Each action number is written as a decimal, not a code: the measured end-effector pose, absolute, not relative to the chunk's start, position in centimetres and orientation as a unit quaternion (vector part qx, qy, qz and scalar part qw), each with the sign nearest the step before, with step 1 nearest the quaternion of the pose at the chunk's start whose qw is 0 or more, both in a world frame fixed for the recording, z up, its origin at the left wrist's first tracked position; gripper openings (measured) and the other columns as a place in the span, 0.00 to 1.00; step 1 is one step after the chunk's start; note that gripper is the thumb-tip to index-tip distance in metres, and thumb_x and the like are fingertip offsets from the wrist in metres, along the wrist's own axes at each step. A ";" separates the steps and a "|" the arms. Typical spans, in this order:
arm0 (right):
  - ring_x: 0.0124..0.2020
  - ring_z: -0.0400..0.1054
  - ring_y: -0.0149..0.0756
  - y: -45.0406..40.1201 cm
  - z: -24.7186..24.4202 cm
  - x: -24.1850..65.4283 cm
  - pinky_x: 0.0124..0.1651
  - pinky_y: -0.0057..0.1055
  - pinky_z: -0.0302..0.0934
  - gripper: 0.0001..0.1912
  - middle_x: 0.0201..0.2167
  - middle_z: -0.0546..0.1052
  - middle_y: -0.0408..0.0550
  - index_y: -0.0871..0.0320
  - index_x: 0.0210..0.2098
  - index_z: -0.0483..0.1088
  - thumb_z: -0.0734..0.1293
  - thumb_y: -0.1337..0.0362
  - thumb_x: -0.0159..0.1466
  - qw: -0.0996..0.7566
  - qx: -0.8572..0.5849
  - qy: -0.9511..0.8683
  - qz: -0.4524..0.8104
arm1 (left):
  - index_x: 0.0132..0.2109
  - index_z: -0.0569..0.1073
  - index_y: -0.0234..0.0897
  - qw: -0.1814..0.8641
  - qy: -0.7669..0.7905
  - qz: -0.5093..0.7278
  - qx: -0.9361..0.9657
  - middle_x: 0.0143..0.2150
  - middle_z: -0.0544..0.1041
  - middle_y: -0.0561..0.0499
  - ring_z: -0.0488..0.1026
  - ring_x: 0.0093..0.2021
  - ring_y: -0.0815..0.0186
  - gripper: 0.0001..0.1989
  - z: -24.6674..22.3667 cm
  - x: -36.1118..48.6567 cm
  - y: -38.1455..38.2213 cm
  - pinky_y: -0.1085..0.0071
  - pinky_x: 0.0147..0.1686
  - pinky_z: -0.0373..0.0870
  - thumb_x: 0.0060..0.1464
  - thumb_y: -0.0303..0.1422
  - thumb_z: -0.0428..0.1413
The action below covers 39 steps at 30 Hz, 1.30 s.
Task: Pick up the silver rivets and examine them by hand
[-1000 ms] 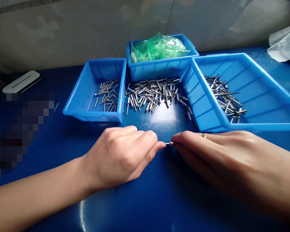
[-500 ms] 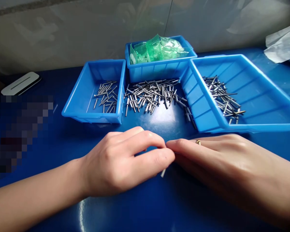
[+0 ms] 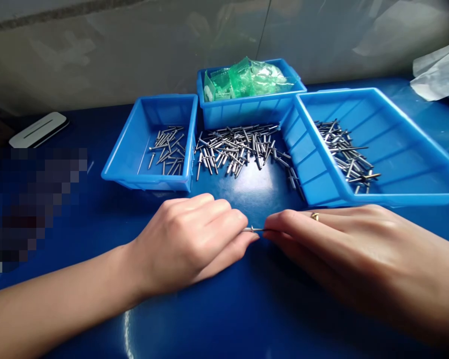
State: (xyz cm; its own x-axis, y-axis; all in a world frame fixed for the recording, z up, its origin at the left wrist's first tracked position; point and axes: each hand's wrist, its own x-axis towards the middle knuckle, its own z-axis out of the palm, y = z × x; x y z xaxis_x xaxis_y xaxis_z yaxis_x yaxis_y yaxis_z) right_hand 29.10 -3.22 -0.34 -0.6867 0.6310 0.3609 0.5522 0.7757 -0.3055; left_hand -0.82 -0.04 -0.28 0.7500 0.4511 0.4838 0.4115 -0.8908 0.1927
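My left hand (image 3: 189, 242) and my right hand (image 3: 344, 244) rest on the blue table, fingertips meeting at its middle. Between them they pinch one small metal rivet (image 3: 253, 229), which lies level; only a short bit of its thin pin shows. A gold ring (image 3: 315, 216) sits on a right-hand finger. Beyond the hands a loose pile of metal rivets (image 3: 239, 147) lies on the table.
A small blue tray (image 3: 125, 162) at the left holds several screws. A large blue tray (image 3: 415, 149) at the right holds several thin pins. A back blue tray (image 3: 247, 107) holds green plastic bags (image 3: 247, 77). A white flat device (image 3: 39, 129) lies far left, crumpled white plastic (image 3: 439, 72) far right.
Half a second ago my left fingers overlapped the right fingertips with a rivet tip below them. Now the hands have drawn slightly apart, and the rivet lies level between the fingertips.
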 end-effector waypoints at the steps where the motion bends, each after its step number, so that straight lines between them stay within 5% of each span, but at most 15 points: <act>1: 0.24 0.81 0.40 -3.0 -0.2 29.2 0.28 0.37 0.63 0.20 0.37 0.90 0.46 0.49 0.47 0.71 0.57 0.79 0.84 0.230 -0.323 -0.915 0.077 | 0.42 0.84 0.37 0.033 0.233 0.266 0.935 0.35 0.86 0.53 0.81 0.30 0.64 0.23 -0.3 -0.7 -0.1 0.65 0.33 0.76 0.93 0.29 0.57; 5: 0.24 0.84 0.42 -2.4 0.3 29.3 0.24 0.35 0.65 0.19 0.38 0.92 0.52 0.50 0.44 0.72 0.62 0.82 0.76 0.197 -0.295 -0.932 0.071 | 0.40 0.84 0.37 0.018 0.243 0.271 0.931 0.31 0.83 0.54 0.77 0.27 0.66 0.22 0.1 -0.3 -0.3 0.65 0.31 0.73 0.89 0.26 0.55; 10: 0.22 0.77 0.38 -3.4 -0.4 29.2 0.27 0.38 0.63 0.21 0.32 0.83 0.40 0.48 0.48 0.71 0.61 0.83 0.79 0.197 -0.343 -0.916 0.071 | 0.46 0.86 0.37 0.024 0.223 0.295 0.929 0.32 0.85 0.54 0.80 0.29 0.66 0.18 0.4 -0.2 -0.4 0.68 0.33 0.77 0.84 0.20 0.55; 16: 0.25 0.81 0.39 -3.9 -0.6 29.0 0.27 0.38 0.64 0.20 0.38 0.88 0.44 0.48 0.49 0.71 0.61 0.82 0.80 0.197 -0.350 -0.913 0.078 | 0.38 0.81 0.41 0.027 0.221 0.291 0.930 0.29 0.82 0.56 0.74 0.26 0.67 0.19 0.2 -0.4 -0.2 0.67 0.30 0.73 0.80 0.20 0.58; 23: 0.19 0.67 0.36 -3.9 0.0 29.0 0.26 0.38 0.57 0.20 0.29 0.79 0.38 0.47 0.46 0.69 0.56 0.63 0.96 0.228 -0.364 -0.894 0.130 | 0.36 0.80 0.41 0.043 0.228 0.265 0.936 0.28 0.79 0.57 0.69 0.24 0.66 0.21 0.2 -0.4 -0.3 0.61 0.27 0.67 0.80 0.20 0.54; 27: 0.22 0.73 0.40 -4.1 -0.1 29.2 0.27 0.37 0.62 0.20 0.31 0.83 0.42 0.47 0.47 0.76 0.61 0.56 0.96 0.216 -0.382 -0.890 0.125 | 0.38 0.82 0.38 0.036 0.229 0.262 0.937 0.29 0.81 0.55 0.69 0.25 0.65 0.22 0.3 -0.4 -0.3 0.60 0.27 0.68 0.83 0.21 0.52; 33: 0.33 0.85 0.52 -4.7 -1.0 29.2 0.29 0.36 0.73 0.15 0.31 0.84 0.47 0.46 0.54 0.86 0.75 0.43 0.86 0.206 -0.396 -0.889 0.102 | 0.40 0.81 0.39 0.045 0.250 0.263 0.931 0.29 0.81 0.56 0.73 0.24 0.66 0.26 0.4 -0.3 -0.1 0.62 0.28 0.70 0.91 0.25 0.49; 39: 0.35 0.87 0.54 -4.9 -1.6 29.0 0.31 0.36 0.78 0.09 0.34 0.88 0.48 0.45 0.58 0.88 0.78 0.51 0.84 0.230 -0.379 -0.889 0.114 | 0.56 0.89 0.35 0.088 0.213 0.305 0.924 0.42 0.95 0.49 0.93 0.39 0.63 0.15 0.6 -0.7 -0.4 0.68 0.42 0.89 0.94 0.29 0.57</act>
